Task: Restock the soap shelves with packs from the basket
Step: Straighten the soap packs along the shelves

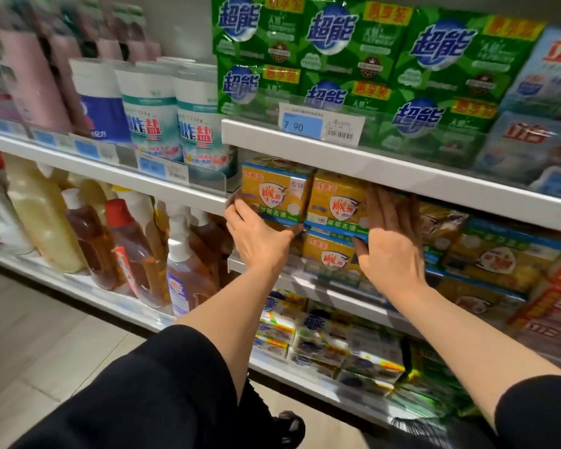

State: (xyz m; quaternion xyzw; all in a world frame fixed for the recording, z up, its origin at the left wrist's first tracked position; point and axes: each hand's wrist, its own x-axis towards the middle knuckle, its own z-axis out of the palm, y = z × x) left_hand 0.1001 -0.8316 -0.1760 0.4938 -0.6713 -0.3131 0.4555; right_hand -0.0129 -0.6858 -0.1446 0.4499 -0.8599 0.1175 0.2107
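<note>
While left hand (pixel 259 234) grips upper-left yellow soap pack (pixel 274 192) on middle shelf (pixel 305 277), right hand (pixel 390 234) presses flat on neighbouring pack (pixel 336 204). Packs likely dense, rigid, film slippery; hold by side edges.

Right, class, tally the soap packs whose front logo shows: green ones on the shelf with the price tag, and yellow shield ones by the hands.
Green packs: 6
Yellow shield packs: 3
Total: 9
</note>
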